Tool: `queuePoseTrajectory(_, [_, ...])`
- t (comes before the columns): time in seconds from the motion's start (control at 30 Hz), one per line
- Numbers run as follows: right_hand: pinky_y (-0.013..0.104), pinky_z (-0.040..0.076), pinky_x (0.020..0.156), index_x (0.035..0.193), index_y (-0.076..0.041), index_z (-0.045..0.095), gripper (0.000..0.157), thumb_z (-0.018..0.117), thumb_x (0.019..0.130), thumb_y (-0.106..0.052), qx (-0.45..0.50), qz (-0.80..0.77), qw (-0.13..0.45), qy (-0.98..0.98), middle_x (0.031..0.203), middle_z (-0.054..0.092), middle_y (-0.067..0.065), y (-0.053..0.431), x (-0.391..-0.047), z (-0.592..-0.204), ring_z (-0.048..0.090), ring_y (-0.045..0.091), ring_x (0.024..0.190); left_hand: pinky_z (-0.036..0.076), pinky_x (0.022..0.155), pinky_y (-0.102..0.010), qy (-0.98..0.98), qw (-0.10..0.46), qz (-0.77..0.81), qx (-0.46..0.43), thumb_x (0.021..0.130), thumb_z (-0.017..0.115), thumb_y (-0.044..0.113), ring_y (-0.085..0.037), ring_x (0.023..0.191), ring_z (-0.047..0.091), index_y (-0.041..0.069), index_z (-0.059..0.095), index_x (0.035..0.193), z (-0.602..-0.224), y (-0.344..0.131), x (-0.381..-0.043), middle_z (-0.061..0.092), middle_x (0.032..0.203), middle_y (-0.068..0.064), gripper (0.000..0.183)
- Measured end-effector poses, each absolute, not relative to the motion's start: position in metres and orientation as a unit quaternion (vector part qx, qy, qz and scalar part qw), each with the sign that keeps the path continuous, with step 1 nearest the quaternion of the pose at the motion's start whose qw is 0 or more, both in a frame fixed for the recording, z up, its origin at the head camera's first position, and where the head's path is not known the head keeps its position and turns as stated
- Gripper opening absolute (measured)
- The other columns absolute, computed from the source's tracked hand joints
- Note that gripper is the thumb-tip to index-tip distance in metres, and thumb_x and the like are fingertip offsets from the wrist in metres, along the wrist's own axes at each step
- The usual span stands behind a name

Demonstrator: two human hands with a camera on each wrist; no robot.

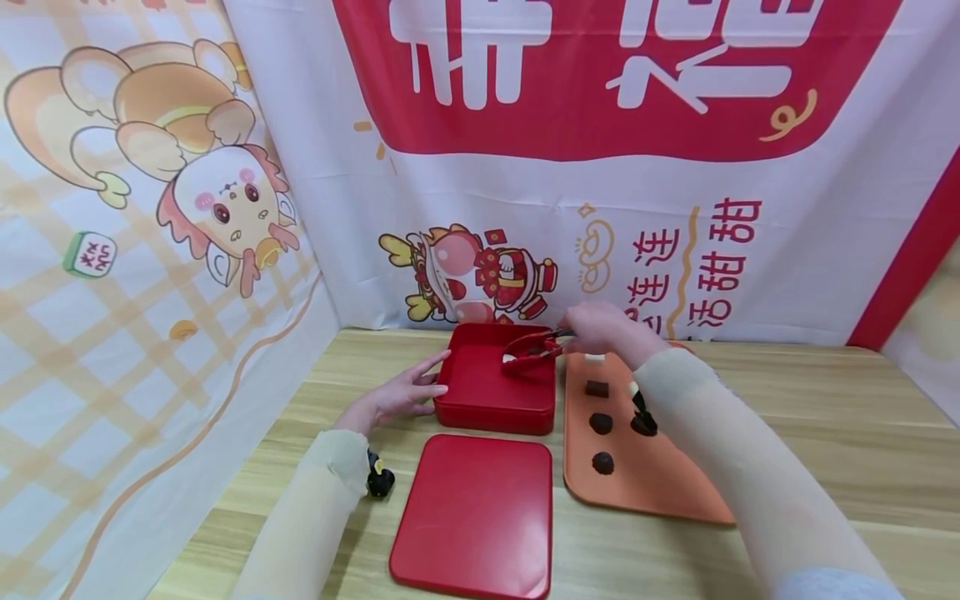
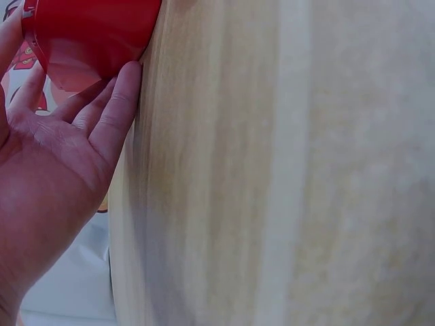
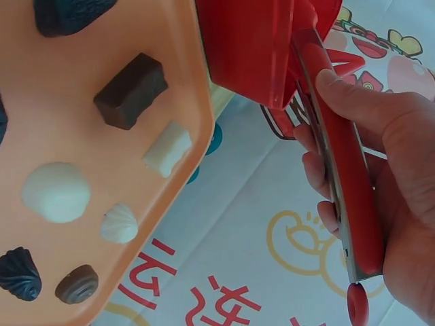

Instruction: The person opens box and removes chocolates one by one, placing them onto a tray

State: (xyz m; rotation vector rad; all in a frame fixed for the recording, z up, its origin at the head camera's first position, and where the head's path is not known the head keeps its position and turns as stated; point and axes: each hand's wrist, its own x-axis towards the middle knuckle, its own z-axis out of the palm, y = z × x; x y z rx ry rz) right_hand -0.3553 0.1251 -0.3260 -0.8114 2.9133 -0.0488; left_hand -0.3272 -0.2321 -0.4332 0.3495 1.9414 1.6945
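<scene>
A red square tin box (image 1: 491, 419) stands against the back wall. My left hand (image 1: 401, 392) touches its left side with fairly straight, spread fingers, some reaching the rim. In the left wrist view the fingers (image 2: 117, 112) lie against the box's outer wall near the table. My right hand (image 1: 600, 329) grips red tongs (image 1: 534, 346) by the handle, the thumb along one arm. The tong tips are inside the box, with a small white piece (image 1: 509, 358) at them; whether they pinch it is unclear. In the right wrist view the box wall hides the tips.
Right of the box lies an orange tray (image 1: 660, 483) with several dark and white chocolate-like pieces, among them a dark notched block (image 3: 130, 92) and a white dome (image 3: 56, 192). My right forearm passes over the tray. A red lid (image 1: 476, 517) lies in front of the box.
</scene>
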Motion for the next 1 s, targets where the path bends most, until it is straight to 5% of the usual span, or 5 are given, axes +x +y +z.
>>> queuePoseTrajectory(0.33, [0.046,0.052,0.085,0.116,-0.008,0.070,0.032,0.071,0.090,-0.027,-0.294,-0.023,0.027,0.955,0.107,0.070,0.010,0.134,-0.349,-0.326,0.064,0.024,0.097,0.038,0.102,-0.056,0.717,0.268,0.631,0.128,0.098,0.058,0.015,-0.039,0.138,0.029,0.031,0.018,0.156,-0.434,-0.231,-0.327,0.017,0.157,-0.021,0.073])
queuePoseTrajectory(0.63, [0.038,0.052,0.070,0.114,-0.007,0.068,0.032,0.070,0.091,-0.028,-0.324,-0.035,-0.014,0.945,0.091,0.068,0.002,0.149,-0.330,-0.308,0.061,0.015,0.076,0.036,0.103,-0.057,0.716,0.269,0.633,0.122,0.099,0.058,0.016,-0.041,0.139,0.027,0.032,0.017,0.156,-0.431,-0.231,-0.325,0.015,0.157,-0.021,0.072])
queuePoseTrajectory(0.83, [0.036,0.051,0.068,0.128,-0.004,0.062,0.045,0.070,0.091,-0.027,-0.330,-0.050,-0.042,0.942,0.104,0.069,0.008,0.166,-0.315,-0.304,0.062,0.015,0.075,0.036,0.103,-0.056,0.716,0.271,0.634,0.114,0.098,0.059,0.016,-0.039,0.139,0.028,0.034,0.018,0.156,-0.430,-0.229,-0.324,0.015,0.158,-0.020,0.072])
queuePoseTrajectory(1.0, [0.042,0.053,0.077,0.136,-0.004,0.056,0.054,0.069,0.091,-0.031,-0.308,-0.052,-0.053,0.948,0.117,0.066,0.014,0.182,-0.298,-0.301,0.066,0.023,0.091,0.036,0.104,-0.056,0.712,0.274,0.637,0.113,0.099,0.058,0.014,-0.039,0.139,0.028,0.032,0.018,0.156,-0.432,-0.230,-0.325,0.015,0.158,-0.020,0.072])
